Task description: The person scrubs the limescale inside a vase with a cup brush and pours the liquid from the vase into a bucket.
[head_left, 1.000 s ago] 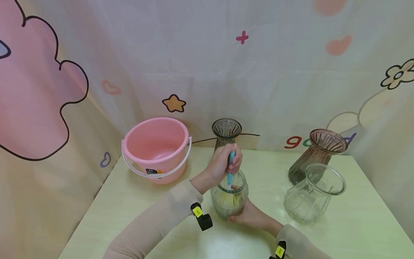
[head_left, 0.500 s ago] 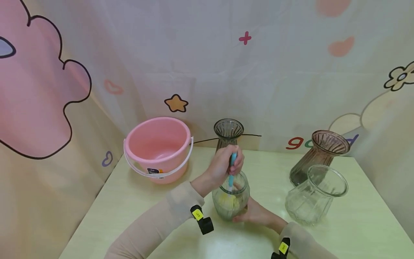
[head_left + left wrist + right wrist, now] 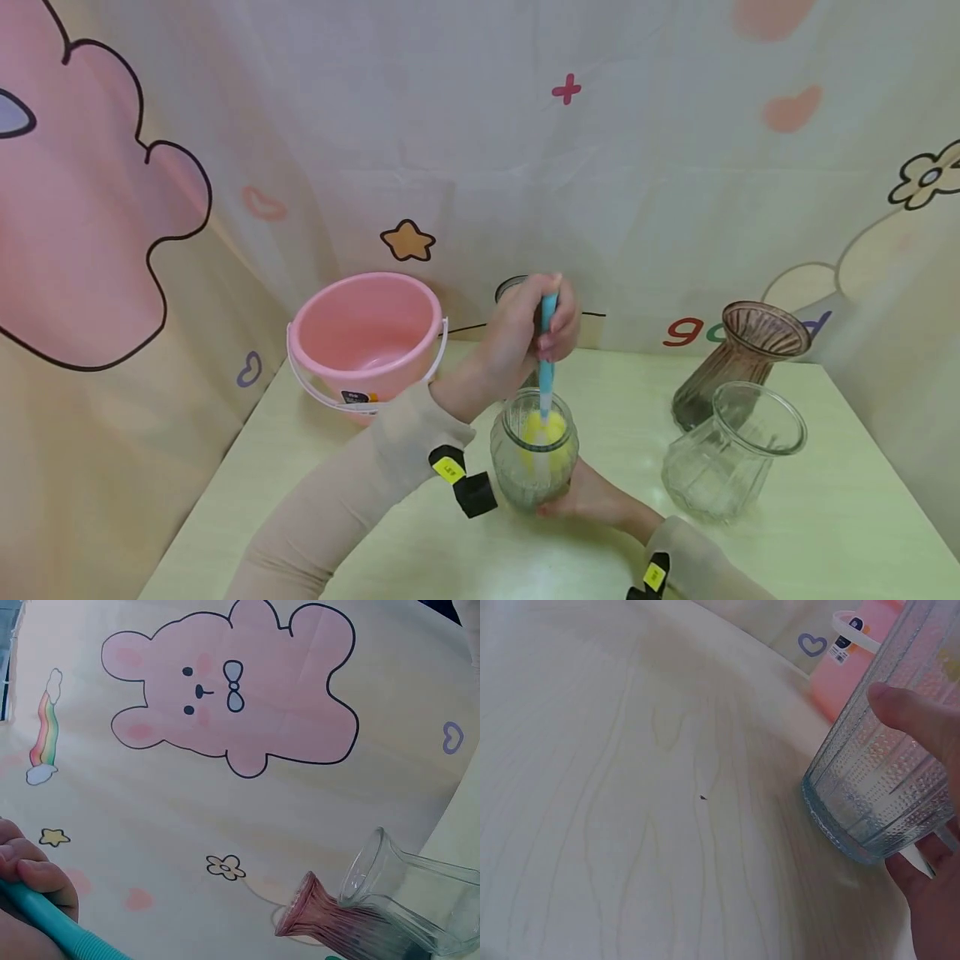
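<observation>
My left hand (image 3: 517,337) grips the teal handle of a bottle brush (image 3: 547,379) from above. The brush stands upright in a clear ribbed glass vase (image 3: 513,479), its yellow sponge head near the mouth, inside the glass. Low on the vase's side, my right hand (image 3: 588,498) holds it; in the right wrist view the thumb lies along the textured wall of the vase (image 3: 877,780) and fingers reach under its base, which is tilted. In the left wrist view, curled fingers (image 3: 45,881) wrap the teal handle (image 3: 64,922).
A pink bucket (image 3: 360,383) with a white handle stands at the back left. Behind my left hand is a grey glass vase (image 3: 510,285), mostly hidden. To the right, a brownish-pink vase (image 3: 712,379) and a clear vase (image 3: 705,475) stand close together. A printed curtain backs the table.
My left hand has risen with the brush, bringing the yellow sponge head up from lower in the vase toward its mouth. My right hand stays on the vase, nearly unmoved.
</observation>
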### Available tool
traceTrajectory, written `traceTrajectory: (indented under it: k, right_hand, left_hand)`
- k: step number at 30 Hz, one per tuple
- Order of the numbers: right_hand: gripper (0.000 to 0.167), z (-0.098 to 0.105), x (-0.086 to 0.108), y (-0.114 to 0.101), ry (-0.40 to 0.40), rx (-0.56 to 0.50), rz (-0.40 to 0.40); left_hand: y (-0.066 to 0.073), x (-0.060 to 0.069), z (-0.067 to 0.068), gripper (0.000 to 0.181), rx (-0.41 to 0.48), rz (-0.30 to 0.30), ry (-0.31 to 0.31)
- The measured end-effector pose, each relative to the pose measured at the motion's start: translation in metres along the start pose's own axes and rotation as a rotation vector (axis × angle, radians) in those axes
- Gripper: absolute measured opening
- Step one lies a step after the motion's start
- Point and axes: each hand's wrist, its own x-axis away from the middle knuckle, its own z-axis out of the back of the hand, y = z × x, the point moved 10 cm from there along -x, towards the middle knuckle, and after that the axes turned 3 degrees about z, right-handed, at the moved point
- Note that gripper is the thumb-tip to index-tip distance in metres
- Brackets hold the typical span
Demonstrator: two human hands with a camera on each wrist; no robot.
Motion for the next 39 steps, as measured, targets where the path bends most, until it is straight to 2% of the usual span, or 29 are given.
traceTrajectory:
  k: [3,6,12,20,26,32,36,39]
  right_hand:
    - [0.084,0.0,-0.001,-0.002,0.012,-0.005,0.019]
    - [0.086,0.002,-0.002,-0.004,0.033,0.011,0.026]
    - [0.087,0.003,-0.002,-0.004,0.068,0.043,0.012]
    - [0.096,0.006,-0.001,0.001,0.124,0.057,-0.03]
    - [0.102,0.005,-0.001,0.0,0.143,0.06,-0.01]
    - [0.101,0.001,0.0,-0.002,0.103,0.087,0.004]
    - [0.097,0.0,0.004,0.001,0.052,0.124,-0.053]
    - [0.096,0.0,0.007,0.002,0.024,0.107,-0.08]
  left_hand:
    - [0.008,-0.001,-0.001,0.04,0.007,-0.018,-0.011]
    - [0.002,0.0,0.002,0.041,0.02,-0.002,-0.008]
    - [-0.024,0.009,0.012,0.04,0.033,0.041,0.016]
    - [-0.058,0.021,0.03,0.04,0.013,0.093,0.093]
    - [-0.08,0.027,0.043,0.04,-0.025,0.135,0.125]
    - [-0.082,0.029,0.048,0.04,-0.064,0.095,0.124]
    - [-0.081,0.03,0.045,0.04,-0.092,0.082,0.098]
    - [-0.081,0.03,0.045,0.041,-0.097,0.08,0.102]
